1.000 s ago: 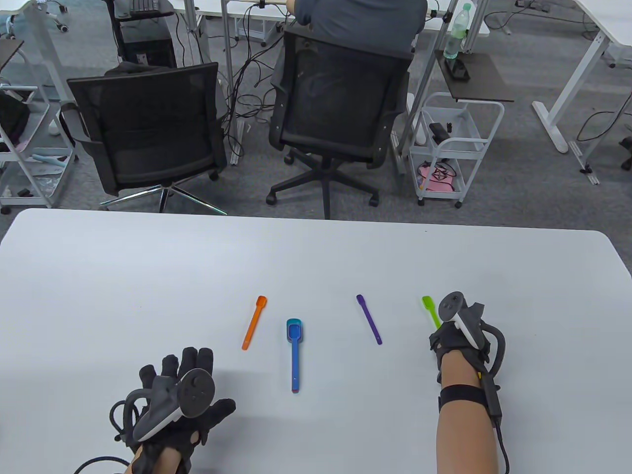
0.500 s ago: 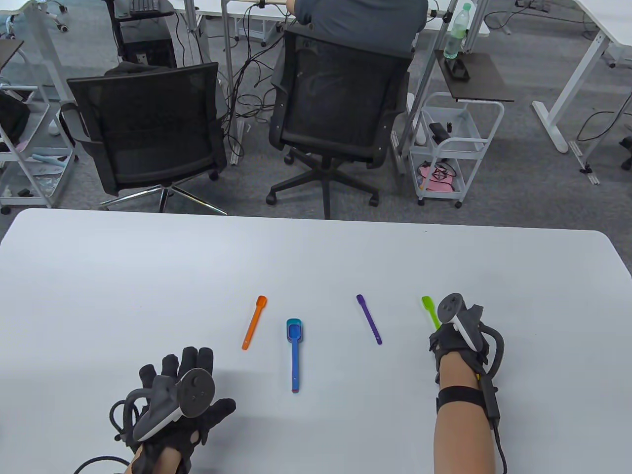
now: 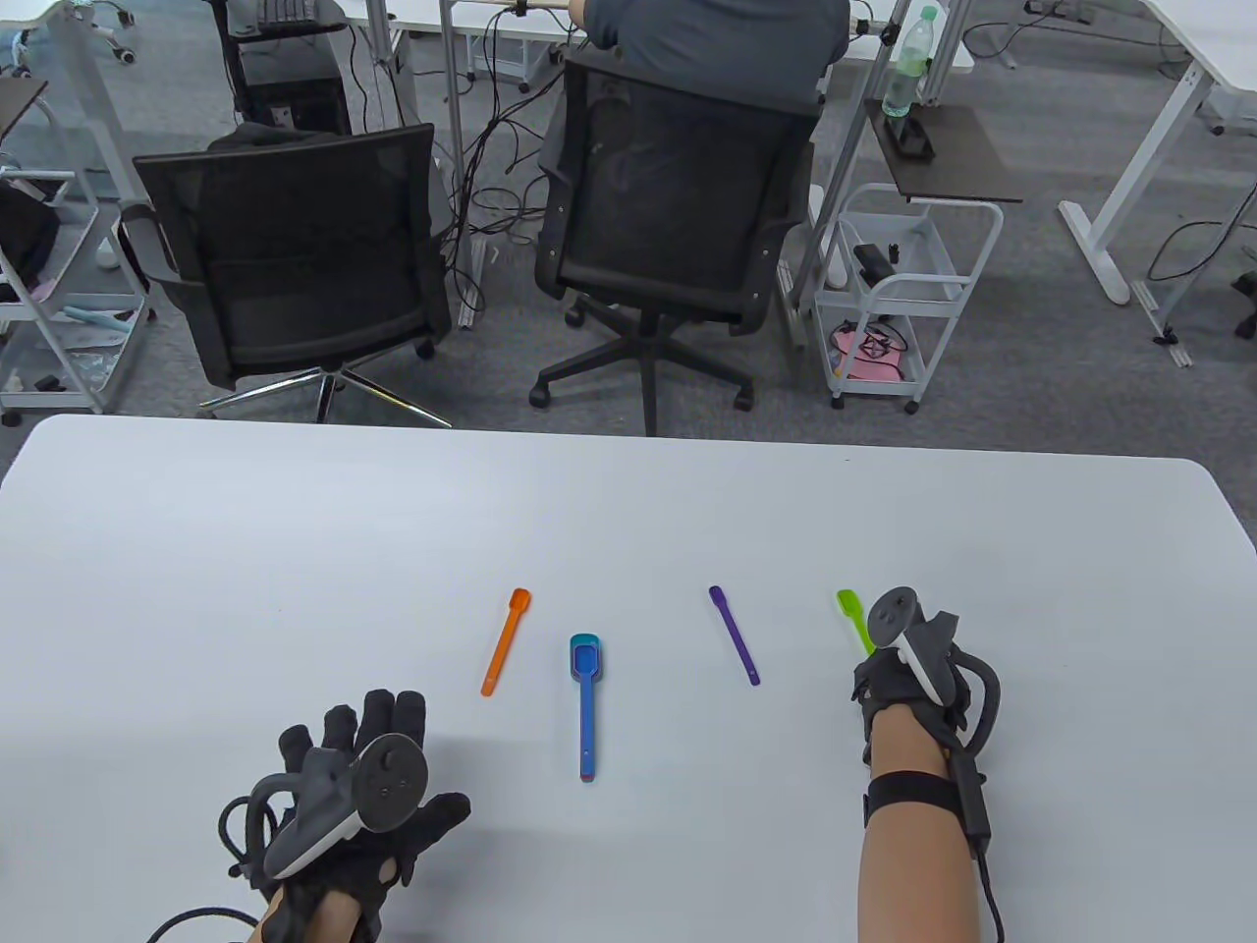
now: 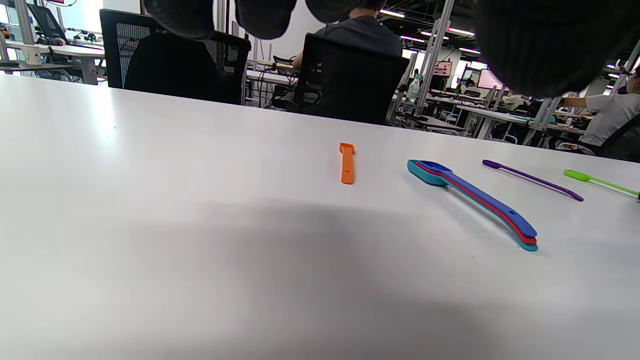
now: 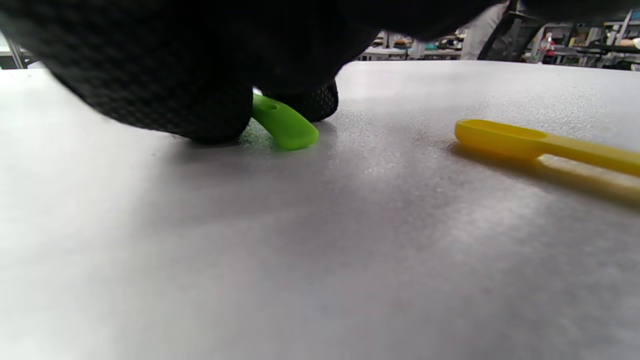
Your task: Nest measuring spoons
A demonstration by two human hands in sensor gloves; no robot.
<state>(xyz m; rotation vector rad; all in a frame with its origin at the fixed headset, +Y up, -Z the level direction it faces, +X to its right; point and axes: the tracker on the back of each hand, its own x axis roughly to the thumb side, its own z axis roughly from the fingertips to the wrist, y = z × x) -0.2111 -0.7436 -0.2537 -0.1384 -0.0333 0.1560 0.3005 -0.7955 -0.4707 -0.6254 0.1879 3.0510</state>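
Several measuring spoons lie in a row on the white table [image 3: 295, 550]: an orange spoon [image 3: 506, 641], a nested stack [image 3: 586, 702] with a blue spoon on top, a purple spoon [image 3: 734, 636] and a green spoon [image 3: 854, 619]. In the left wrist view the stack [image 4: 470, 200] shows teal, red and blue layers. My right hand [image 3: 889, 668] is on the green spoon's handle end [image 5: 282, 122], which sticks out between two gloved fingertips [image 5: 210, 115] at the table surface. A yellow spoon [image 5: 545, 145] lies beside that hand. My left hand [image 3: 363, 776] rests flat, fingers straight, holding nothing.
Two black office chairs [image 3: 295, 246] stand past the table's far edge, a person sitting in the right one [image 3: 678, 187]. A white trolley [image 3: 894, 295] stands on the floor to the right of them.
My right hand has shifted slightly left, and the green spoon's bowl has moved a little left with it. The left hand and the other spoons have not moved.
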